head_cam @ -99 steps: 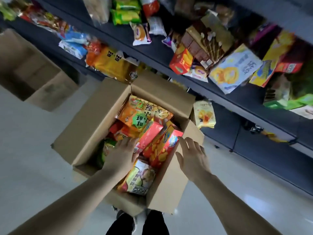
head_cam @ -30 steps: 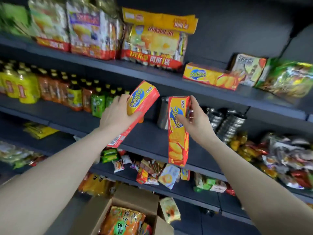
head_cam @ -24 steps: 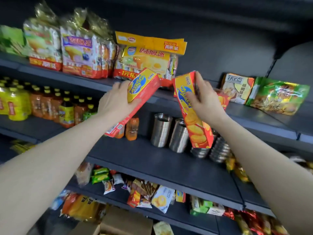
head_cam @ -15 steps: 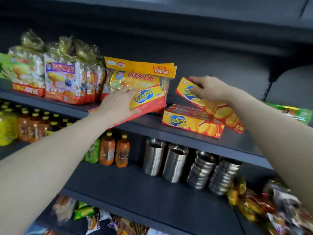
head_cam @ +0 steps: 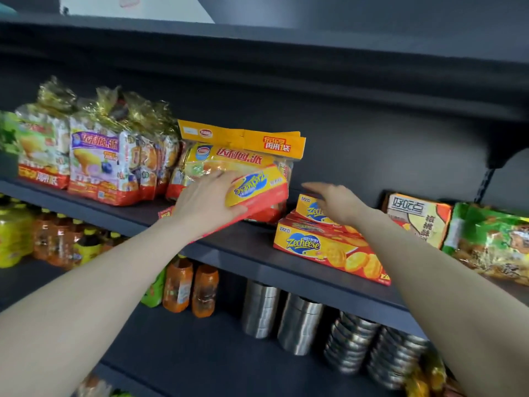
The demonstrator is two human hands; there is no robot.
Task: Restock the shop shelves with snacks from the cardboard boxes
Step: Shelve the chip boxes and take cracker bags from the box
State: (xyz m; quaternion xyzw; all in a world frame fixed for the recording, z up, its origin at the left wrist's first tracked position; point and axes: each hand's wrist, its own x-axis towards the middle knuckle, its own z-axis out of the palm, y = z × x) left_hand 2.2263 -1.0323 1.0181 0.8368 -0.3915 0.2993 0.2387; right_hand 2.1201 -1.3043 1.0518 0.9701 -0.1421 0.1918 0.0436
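The left hand [head_cam: 206, 207] grips the held box [head_cam: 257, 193], a red-and-yellow Zecheese biscuit carton. The fingers lie over its top face and the thumb runs under its lower long edge. The held box is tilted, with its far end raised, and it extends across the front edge of the shelf [head_cam: 252, 242]. Whether it rests on the shelf cannot be determined. Directly behind this hand stands a yellow snack bag [head_cam: 243, 156], and further to its left stand bagged cakes [head_cam: 94, 167].

The right hand [head_cam: 337, 204] is open, with fingers extended and relaxed, and holds nothing. It is positioned over the upper stacked box [head_cam: 307, 206], which lies flat on the lower stacked box [head_cam: 329, 250]. Contact between hand and box cannot be determined. Both stacked boxes lie on the shelf, just right of the held box.

To the right of the right hand are an orange-and-white packet [head_cam: 415, 216] and a green bag [head_cam: 492, 239]. Below the left forearm are orange bottles [head_cam: 186, 287]. Below and between the hands are steel cups [head_cam: 286, 316].
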